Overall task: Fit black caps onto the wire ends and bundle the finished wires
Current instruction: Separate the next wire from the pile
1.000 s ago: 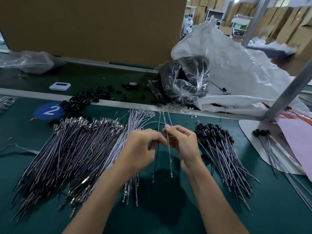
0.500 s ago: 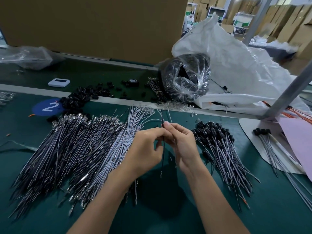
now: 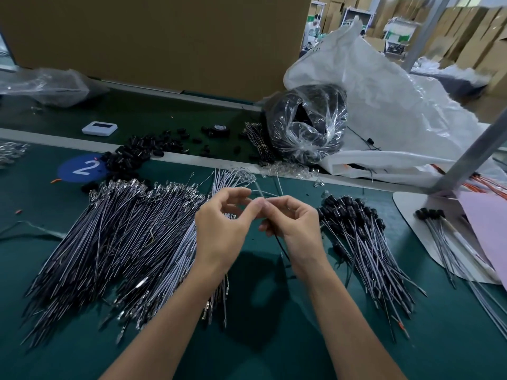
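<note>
In the head view both hands hover just above the green bench (image 3: pixel 274 341), fingertips meeting over the gap between two piles. The left hand (image 3: pixel 222 229) has a narrow grip, thumb and forefinger pinching the upper end of one wire (image 3: pixel 279 244). The right hand (image 3: pixel 296 229) is curled round the same wire just below, with its thumb pressed against it. Whether a cap sits between the fingertips I cannot tell (they hide that spot completely). The wire's long axis runs from the pinch down and toward me, leaning a little right, and its lower end hangs free over the bench. I judge it to be very light, thin and springy, so it would buckle if pushed from far back; I would hold it close to the tip being capped. The caps (image 3: pixel 131 157), heaped loose at the far edge, look small and smooth, so they could easily slip. The bare wires (image 3: pixel 123 242) fan out on the left with their metal ends pointing away from me. The capped wires (image 3: pixel 365 237) lie on the right with their black heads at the far end.
</note>
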Motion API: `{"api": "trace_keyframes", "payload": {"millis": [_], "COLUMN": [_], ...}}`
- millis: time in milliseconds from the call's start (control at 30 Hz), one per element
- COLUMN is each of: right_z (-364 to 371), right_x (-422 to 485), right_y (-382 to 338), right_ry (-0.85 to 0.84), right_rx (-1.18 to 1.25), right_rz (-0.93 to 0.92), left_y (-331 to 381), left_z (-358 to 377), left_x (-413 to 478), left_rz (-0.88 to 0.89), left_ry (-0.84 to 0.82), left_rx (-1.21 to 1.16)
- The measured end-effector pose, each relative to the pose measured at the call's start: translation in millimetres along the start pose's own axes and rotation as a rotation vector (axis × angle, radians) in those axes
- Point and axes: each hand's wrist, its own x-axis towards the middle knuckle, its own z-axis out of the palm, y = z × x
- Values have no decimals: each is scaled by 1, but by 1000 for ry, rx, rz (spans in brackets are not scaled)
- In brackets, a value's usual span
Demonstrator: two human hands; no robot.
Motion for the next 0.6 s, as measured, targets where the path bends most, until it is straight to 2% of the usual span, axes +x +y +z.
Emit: {"api": "trace_keyframes", "payload": {"millis": [67, 133, 433, 600], "right_z": [4, 5, 4, 4], "right_x": [-1, -1, -2, -2], "right_y": [2, 3, 3, 2], "right_ry": [-39, -50, -76, -78], "right_rx": [-36, -50, -88, -127], "right_rz": [-19, -34, -43, -41], "left_y": [-1, 0, 2, 2], "left_z": [-1, -3, -8, -9], "left_x": [3, 4, 6, 8], "left_rz": [-188, -258, -353, -371], "left_ry": [-42, -75, -93, -56], "left_rx": [-181, -309, -567, -574]}}
